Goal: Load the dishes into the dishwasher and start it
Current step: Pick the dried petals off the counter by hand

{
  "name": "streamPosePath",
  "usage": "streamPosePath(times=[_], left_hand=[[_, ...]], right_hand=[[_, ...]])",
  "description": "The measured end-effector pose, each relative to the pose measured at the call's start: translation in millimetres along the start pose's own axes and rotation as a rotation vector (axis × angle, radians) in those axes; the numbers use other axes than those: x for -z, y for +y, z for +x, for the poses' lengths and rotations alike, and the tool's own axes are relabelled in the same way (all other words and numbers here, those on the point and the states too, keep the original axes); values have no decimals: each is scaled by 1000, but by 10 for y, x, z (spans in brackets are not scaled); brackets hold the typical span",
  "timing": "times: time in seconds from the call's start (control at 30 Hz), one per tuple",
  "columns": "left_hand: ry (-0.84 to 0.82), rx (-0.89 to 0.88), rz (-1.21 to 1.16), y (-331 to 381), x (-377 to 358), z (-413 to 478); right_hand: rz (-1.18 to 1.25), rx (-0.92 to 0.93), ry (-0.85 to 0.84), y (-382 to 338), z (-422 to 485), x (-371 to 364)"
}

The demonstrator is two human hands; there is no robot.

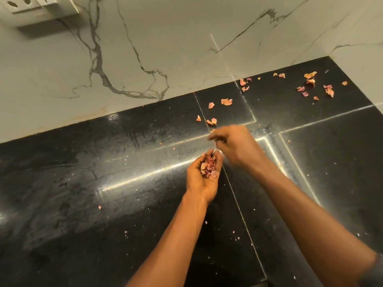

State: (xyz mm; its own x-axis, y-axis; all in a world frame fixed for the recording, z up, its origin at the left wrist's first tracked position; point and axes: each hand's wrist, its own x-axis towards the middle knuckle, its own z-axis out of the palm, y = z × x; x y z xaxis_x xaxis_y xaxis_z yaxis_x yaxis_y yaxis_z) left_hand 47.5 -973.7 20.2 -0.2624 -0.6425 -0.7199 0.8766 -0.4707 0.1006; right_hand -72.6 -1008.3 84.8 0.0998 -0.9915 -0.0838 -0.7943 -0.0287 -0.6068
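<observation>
Left hand: left hand (pixel 202 176) is nearest, palm up, cupped round a little pile of onion skins (pixel 208 167).
Right hand: right hand (pixel 235 145) is blurry; its grip looks pinched on a scrap, I think.
Surface: more loose skins (pixel 227 101) lie farther back on the black surface (pixel 124 204).
Do it well: keep the cup level, pick near bits first.
Dishes: none in view, no dishwasher either.

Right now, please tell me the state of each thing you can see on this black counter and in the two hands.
Left hand: palm up, cupped, holding a heap of peels.
Right hand: blurred, fingertips pinched above the left palm; grip unclear.
Pinkish-orange onion peels in the palm: gathered in a pile.
Loose pinkish peels on the counter: scattered, not yet collected.
Glossy black stone countertop: smeared, dotted with crumbs.
White wall socket: nothing plugged in.
</observation>
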Motion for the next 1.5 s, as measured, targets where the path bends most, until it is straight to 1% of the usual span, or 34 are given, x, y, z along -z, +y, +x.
streamPosePath(times=[0.07,0.13,0.2,0.23,0.3,0.37,0.43,0.5,0.53,0.6,0.67,0.77,0.83,0.9,0.97,1.0,1.07,1.17,1.23,1.3,1.4,1.47,1.5], left_hand=[[15,-10,-10,24,-2,-22],[35,-24,-4,42,6,-43],[41,-37,4,60,20,-69],[37,-41,8,74,30,-85],[29,-43,0,109,51,-106],[23,-48,-9,149,64,-109],[25,-60,-5,180,74,-106],[31,-67,-5,174,84,-97],[33,-67,-1,162,88,-88],[39,-58,-2,135,86,-51],[29,-37,2,108,87,-14],[53,-13,46,100,92,-11],[64,-34,34,129,93,-12],[47,-64,-19,180,89,1],[41,-84,-50,248,82,9],[40,-90,-52,277,82,6],[31,-100,-42,315,84,-25],[34,-109,-29,348,92,-74],[28,-113,-20,366,102,-86],[18,-110,-18,387,117,-75],[31,-116,-19,383,128,-21],[26,-107,-13,347,115,28],[14,-101,-6,324,98,33]], right_hand=[[-24,-76,62,183,366,-11],[-141,-102,12,347,632,-122],[-227,-52,-51,444,724,-298],[-274,-6,-45,456,706,-369],[-370,57,28,508,626,-478],[-391,53,88,523,505,-516],[-296,0,105,532,402,-497],[-123,-105,130,536,293,-437],[-27,-128,162,497,221,-393],[125,-101,188,328,41,-303],[138,-21,106,97,-155,-264],[-55,96,-42,-128,-288,-337],[-118,113,-80,-209,-197,-338],[-73,85,-52,-270,15,-293],[-37,25,34,-248,348,-275],[-60,-5,76,-192,539,-307],[-184,-46,69,-77,826,-409],[-349,22,6,50,964,-576],[-410,75,11,94,916,-611],[-351,59,12,120,808,-593],[-130,-8,60,105,546,-479],[-32,22,79,25,286,-353],[-4,54,50,-50,151,-283]])
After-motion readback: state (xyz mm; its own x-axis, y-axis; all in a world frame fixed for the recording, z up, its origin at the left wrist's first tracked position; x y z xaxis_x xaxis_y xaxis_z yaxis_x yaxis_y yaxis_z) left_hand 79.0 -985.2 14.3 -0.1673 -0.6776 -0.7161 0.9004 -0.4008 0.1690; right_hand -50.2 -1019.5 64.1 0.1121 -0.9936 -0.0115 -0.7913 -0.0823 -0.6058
